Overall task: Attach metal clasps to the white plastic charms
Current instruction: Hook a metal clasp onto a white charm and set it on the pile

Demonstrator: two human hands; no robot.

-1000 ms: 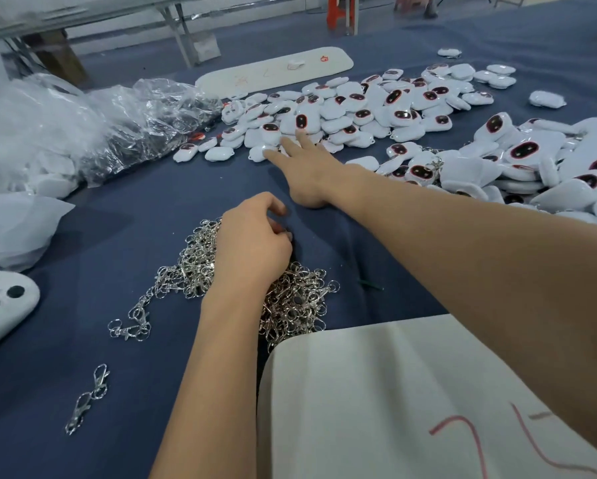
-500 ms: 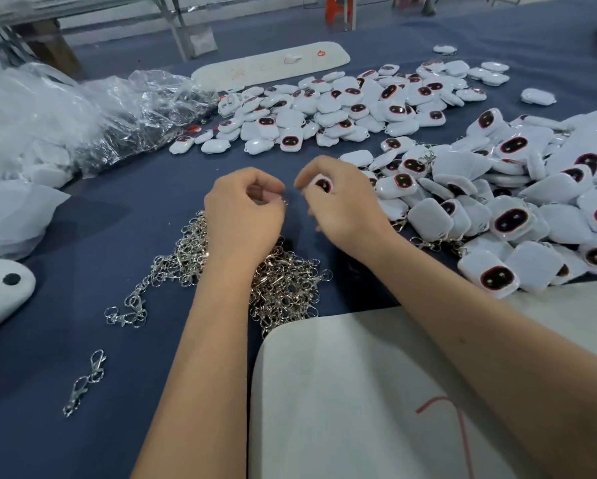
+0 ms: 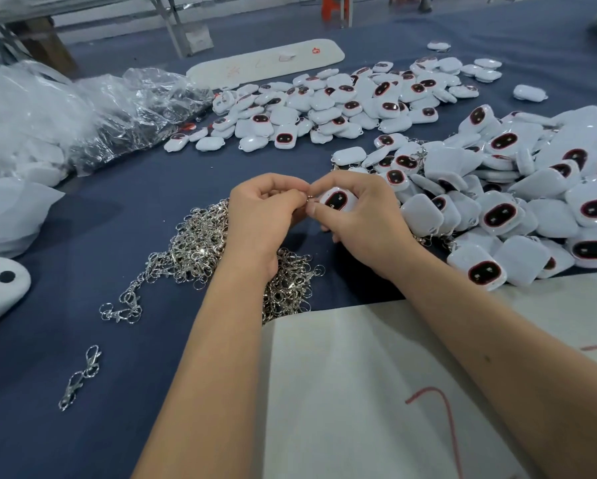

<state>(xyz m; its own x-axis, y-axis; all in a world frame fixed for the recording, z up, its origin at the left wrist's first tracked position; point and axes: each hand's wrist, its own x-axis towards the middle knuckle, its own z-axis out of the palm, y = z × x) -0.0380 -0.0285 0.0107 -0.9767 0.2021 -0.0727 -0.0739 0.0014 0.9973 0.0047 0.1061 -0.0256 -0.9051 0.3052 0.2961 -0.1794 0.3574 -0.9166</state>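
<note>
Two hands meet over the blue cloth, fitting a clasp to a charm.

The right hand [image 3: 366, 216] pinches a white charm [image 3: 335, 201] between thumb and curled fingers; the left hand [image 3: 261, 216], fingers curled, pinches a small metal clasp [image 3: 309, 198] against the charm's edge. A heap of clasps [image 3: 200, 247] lies under the left wrist; piled charms [image 3: 518, 202] spread to the right, more charms [image 3: 342, 102] farther back.
</note>
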